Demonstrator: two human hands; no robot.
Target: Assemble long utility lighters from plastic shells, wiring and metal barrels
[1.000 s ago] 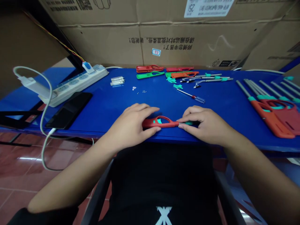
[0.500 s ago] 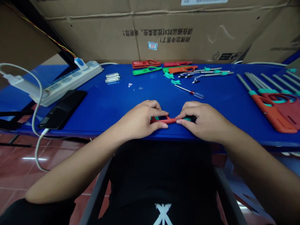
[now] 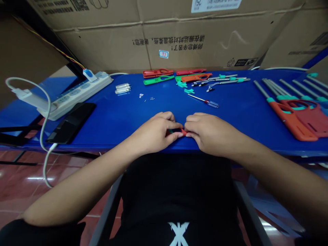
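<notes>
At the table's front edge, my left hand [image 3: 159, 132] is closed around a red lighter casing [image 3: 183, 132], thumb and fingers pinching it. Little of the casing shows between the hands, with a bit of teal beside my left fingers. My right hand [image 3: 206, 134] pinches the narrow end of the same casing, its fingertips almost meeting those of the left. Whatever lies under the right palm is hidden. Beyond the hands lies a screwdriver [image 3: 204, 100] with a clear handle, near small teal parts [image 3: 189, 91].
Green casings [image 3: 159, 80] and red casings [image 3: 158, 73] lie at the back. Metal tubes with wires [image 3: 232, 81] are right of them. Several lighters [image 3: 294, 119] rest at the right. Clear cylinders [image 3: 122, 88], a phone [image 3: 71, 123] and a power strip [image 3: 77, 93] occupy the left.
My right hand has shifted left against my left hand and turned over the casing's narrow end. The dark and teal bit formerly visible under its fingers is now covered. The view has tilted slightly.
</notes>
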